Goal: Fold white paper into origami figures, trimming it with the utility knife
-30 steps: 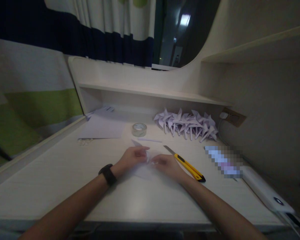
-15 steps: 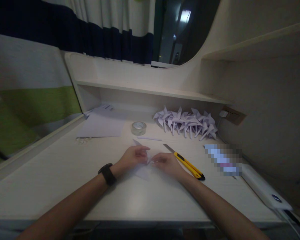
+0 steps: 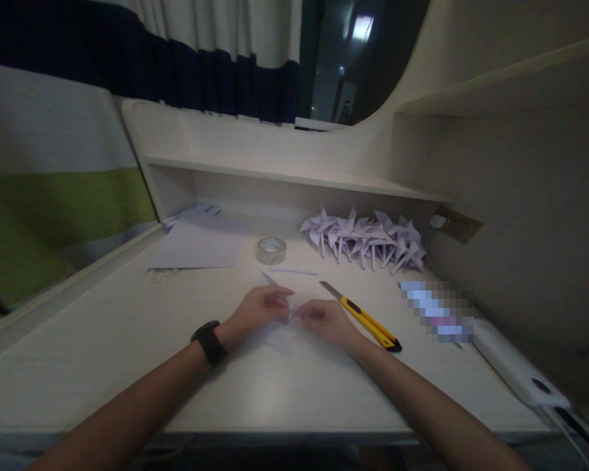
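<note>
Pinching a small folded piece of white paper [image 3: 285, 322] between them, the left hand [image 3: 261, 307] and right hand [image 3: 326, 320] meet near the middle of the pale wooden desk [image 3: 127, 340] — both sets of fingers curled closed on the paper, which lies flat on the desk beneath them. A black wristband [image 3: 209, 342] circles the left wrist. Just beside the right hand, toward the desk's right edge, lies a yellow-handled utility knife [image 3: 363, 316], blade out. Farther back: a clear roll of tape [image 3: 271, 250], a thin white paper strip [image 3: 292, 271], and a flat white sheet of paper [image 3: 196, 250] toward the back left corner. Along the back edge, near the right — a heap of folded white paper pinwheels [image 3: 366, 239]. A white power strip [image 3: 515, 369] lies at the right edge.
</note>
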Available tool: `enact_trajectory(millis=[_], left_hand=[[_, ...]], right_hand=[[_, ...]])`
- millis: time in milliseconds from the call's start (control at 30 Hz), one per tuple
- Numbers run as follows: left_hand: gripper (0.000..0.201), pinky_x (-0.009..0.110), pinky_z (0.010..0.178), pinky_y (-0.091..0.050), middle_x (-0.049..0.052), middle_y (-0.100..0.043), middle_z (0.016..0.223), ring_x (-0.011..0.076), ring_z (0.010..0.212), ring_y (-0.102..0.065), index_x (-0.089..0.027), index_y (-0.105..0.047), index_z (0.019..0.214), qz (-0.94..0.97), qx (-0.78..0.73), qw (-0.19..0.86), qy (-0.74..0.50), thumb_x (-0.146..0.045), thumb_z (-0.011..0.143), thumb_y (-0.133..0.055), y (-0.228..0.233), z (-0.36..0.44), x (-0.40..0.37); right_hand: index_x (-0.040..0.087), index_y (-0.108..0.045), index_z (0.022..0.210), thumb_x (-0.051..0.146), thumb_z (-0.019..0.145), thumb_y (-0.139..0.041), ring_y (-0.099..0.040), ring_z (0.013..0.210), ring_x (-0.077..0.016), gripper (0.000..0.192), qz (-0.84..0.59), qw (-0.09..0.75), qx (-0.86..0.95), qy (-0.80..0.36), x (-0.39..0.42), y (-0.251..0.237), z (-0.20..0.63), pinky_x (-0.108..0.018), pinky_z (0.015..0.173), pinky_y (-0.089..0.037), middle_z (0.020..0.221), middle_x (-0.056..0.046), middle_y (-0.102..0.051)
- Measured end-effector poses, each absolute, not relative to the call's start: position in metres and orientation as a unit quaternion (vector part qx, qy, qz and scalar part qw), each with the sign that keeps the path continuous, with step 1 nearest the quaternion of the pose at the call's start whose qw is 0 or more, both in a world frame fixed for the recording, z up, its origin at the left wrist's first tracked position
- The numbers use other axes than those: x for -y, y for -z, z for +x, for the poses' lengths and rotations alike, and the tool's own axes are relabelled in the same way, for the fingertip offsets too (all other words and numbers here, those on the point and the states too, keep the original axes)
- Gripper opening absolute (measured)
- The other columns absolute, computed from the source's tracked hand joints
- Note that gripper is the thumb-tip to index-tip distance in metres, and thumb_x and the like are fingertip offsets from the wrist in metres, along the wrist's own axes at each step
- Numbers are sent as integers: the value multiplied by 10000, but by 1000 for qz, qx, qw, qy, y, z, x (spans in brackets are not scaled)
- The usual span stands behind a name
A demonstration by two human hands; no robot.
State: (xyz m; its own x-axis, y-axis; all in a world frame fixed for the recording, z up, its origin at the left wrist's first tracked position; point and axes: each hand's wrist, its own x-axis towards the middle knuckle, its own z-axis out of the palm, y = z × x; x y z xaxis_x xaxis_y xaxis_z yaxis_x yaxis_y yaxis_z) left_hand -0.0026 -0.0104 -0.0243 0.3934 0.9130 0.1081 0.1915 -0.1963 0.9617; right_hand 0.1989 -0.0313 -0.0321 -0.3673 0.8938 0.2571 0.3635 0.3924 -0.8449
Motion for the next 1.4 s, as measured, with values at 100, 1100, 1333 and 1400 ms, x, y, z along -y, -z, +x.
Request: enact_trajectory(millis=[100, 1100, 1333, 1400], left_hand=[[416, 296, 633, -505, 12, -684, 685, 151, 618, -641, -125, -645, 1013, 670, -404, 499, -373, -167, 603, -701, 24, -2, 11], [407, 284, 633, -482, 42, -694, 733, 158, 651, -642, -106, -631, 1026, 649, -395, 505, -411, -177, 636, -723, 24, -2, 13], [467, 276, 597, -462, 5, -649, 676, 138, 604, -603, -121, -587, 1093, 666, -400, 477, -411, -190, 650, -716, 27, -1, 13], [467, 271, 586, -456, -1, -638, 675, 137, 605, -599, -125, -570, 1097, 669, -392, 481, -409, -199, 658, -712, 28, -1, 12]], right_hand=[[175, -728, 803, 295, 696, -721, -658, 723, -179, 161, -420, 376, 739, -368, 31, 32, 199, -297, 696, -517, 793, -47, -729], [166, -739, 775, 345, 549, -804, -635, 666, -173, 295, -438, 442, 623, -474, 27, 37, 198, -314, 652, -508, 762, -59, -724], [170, -743, 797, 362, 550, -808, -652, 719, -199, 320, -441, 451, 608, -483, 29, 36, 198, -352, 709, -517, 804, -74, -730], [170, -744, 800, 367, 551, -810, -655, 734, -206, 325, -440, 451, 606, -486, 29, 37, 199, -361, 726, -514, 813, -77, -730]])
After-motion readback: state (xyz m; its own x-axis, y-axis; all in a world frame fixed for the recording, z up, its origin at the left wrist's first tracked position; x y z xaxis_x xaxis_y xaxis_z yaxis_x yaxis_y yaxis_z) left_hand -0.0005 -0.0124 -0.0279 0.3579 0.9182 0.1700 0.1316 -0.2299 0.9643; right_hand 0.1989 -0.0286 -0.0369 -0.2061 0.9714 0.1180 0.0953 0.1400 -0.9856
